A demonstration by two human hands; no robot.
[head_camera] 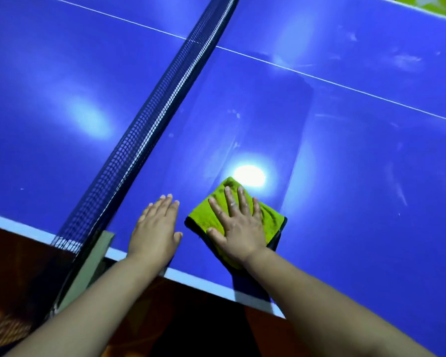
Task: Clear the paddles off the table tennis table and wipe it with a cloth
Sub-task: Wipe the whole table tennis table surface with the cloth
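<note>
The cloth [269, 221], a folded green square with a dark edge, lies flat on the blue table [358, 155], a little to the right of the net [144, 130] and close to the table's near edge. The right hand [238, 229] rests on top of it, palm down, fingers straight and spread, pressing it to the surface. The left hand [155, 228] lies palm down on the bare tabletop between the net and the cloth, fingers straight and close together, holding nothing. It is just beside the cloth but apart from it. The net runs from its grey post [88, 266] at the near edge toward the far side, crossing a thin white line [319, 77]. Right of the net, just beyond the cloth, a bright lamp reflection [249, 175] shines on the surface. Further right of the net, pale smudges [407, 60] mark the blue top. Left of the net lies a softer patch of glare [90, 119].
</note>
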